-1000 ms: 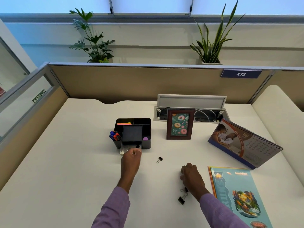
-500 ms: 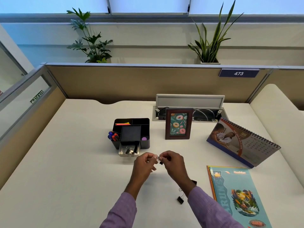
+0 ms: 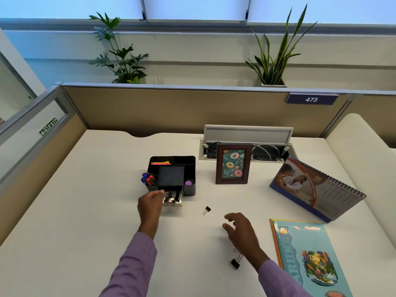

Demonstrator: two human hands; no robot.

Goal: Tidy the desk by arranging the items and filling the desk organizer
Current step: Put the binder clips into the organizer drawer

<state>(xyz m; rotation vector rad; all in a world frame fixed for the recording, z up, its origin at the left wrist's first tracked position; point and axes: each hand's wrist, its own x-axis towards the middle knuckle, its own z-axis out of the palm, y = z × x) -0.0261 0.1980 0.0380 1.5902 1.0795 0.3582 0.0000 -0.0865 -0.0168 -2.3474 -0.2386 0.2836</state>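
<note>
Black organizer [image 3: 172, 172] stands mid-worktop [image 3: 75, 211], its clear drawer [image 3: 173, 197] open.
Left hand [image 3: 150, 202] pinches a clip [image 3: 166, 195] over the drawer; right hand [image 3: 240, 230] hovers, fingers loose, near two loose clips [image 3: 207, 210].

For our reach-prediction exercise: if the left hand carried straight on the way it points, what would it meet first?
The left hand points at the open clear drawer of the desk organizer; it would likely meet the drawer and the clips inside first, though depth is unclear.

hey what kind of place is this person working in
Most likely an open-plan office cubicle: a tan partition carries a number plate reading 473, and the white desk holds a flip calendar and a desk organizer.
</note>
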